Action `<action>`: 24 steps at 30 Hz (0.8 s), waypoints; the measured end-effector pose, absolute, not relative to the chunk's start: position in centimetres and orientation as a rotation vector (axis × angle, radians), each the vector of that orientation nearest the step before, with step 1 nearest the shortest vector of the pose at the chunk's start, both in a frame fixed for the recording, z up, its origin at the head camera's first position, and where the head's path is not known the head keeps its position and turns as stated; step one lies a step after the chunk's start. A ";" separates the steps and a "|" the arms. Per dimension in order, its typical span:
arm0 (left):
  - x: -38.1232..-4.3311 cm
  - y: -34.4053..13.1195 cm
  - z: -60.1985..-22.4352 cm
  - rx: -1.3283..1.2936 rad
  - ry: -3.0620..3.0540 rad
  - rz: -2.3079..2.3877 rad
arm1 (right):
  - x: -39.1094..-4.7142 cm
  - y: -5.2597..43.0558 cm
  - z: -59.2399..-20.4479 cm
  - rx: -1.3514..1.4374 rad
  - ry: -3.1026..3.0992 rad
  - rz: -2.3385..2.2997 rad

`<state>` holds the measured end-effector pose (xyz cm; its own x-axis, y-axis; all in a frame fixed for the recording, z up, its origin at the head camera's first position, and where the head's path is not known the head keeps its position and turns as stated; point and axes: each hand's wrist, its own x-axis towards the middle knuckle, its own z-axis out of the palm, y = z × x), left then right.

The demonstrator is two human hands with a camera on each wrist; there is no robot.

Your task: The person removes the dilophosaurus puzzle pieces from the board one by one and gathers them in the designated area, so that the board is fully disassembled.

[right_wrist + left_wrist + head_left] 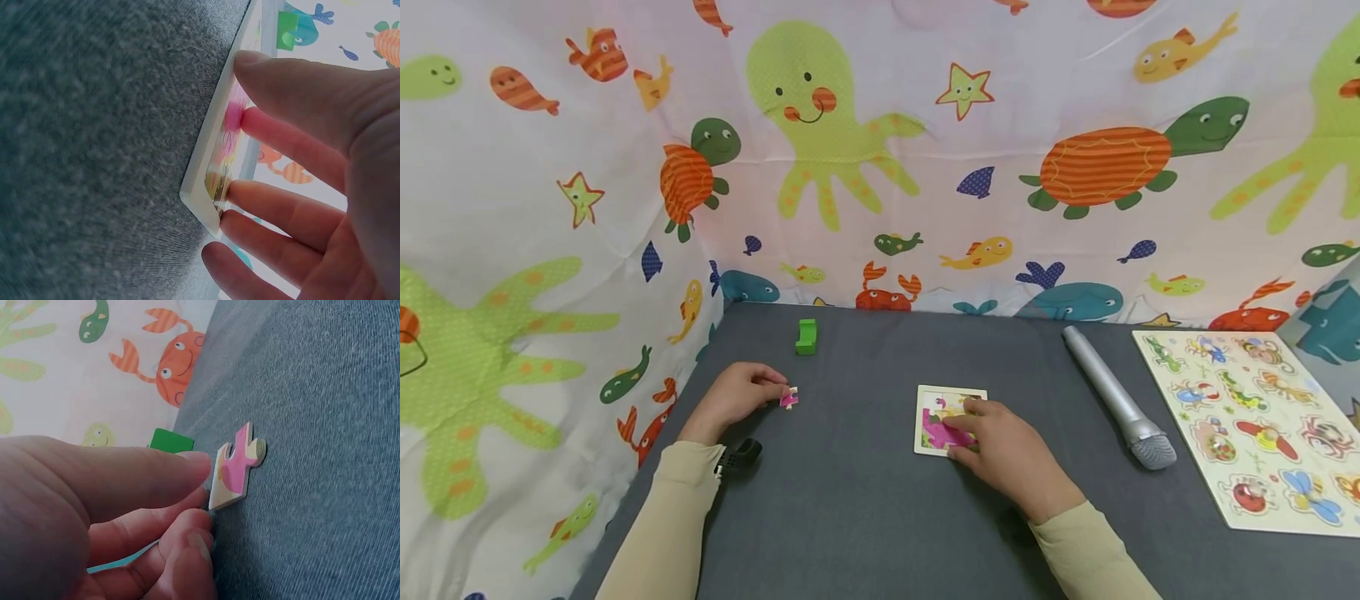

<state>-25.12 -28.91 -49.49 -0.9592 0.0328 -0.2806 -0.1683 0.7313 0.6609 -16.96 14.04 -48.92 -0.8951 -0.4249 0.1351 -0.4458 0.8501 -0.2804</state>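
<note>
In the head view my left hand (741,400) is at the left of the dark table. Its thumb and fingertips pinch the edge of a small pink jigsaw piece (789,398), close to the tabletop. The left wrist view shows the jigsaw piece (234,469), pink and cream, right at the fingertips. My right hand (1011,454) rests its fairly straight fingertips on a small jigsaw puzzle (942,433) in a pale square frame. In the right wrist view the thumb lies along the frame (199,169). The hand covers the right part of the picture.
Behind the left hand stands a green block (807,337). A silver microphone (1108,387) lies right of the right hand. Farther right is a large board (1221,433) with animal pictures. A curtain (865,250) printed with sea animals borders the table behind and at left.
</note>
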 end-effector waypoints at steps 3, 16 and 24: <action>-25.1 -28.2 -49.1 -0.064 2.722 1.013 | -16.9 14.2 -48.9 0.673 -2.969 0.481; -24.5 -11.9 -47.0 0.444 2.774 0.992 | -17.0 13.9 -49.0 0.651 -2.984 0.498; -25.6 -6.2 -48.4 0.561 2.740 0.878 | -17.0 14.1 -49.2 0.636 -2.979 0.506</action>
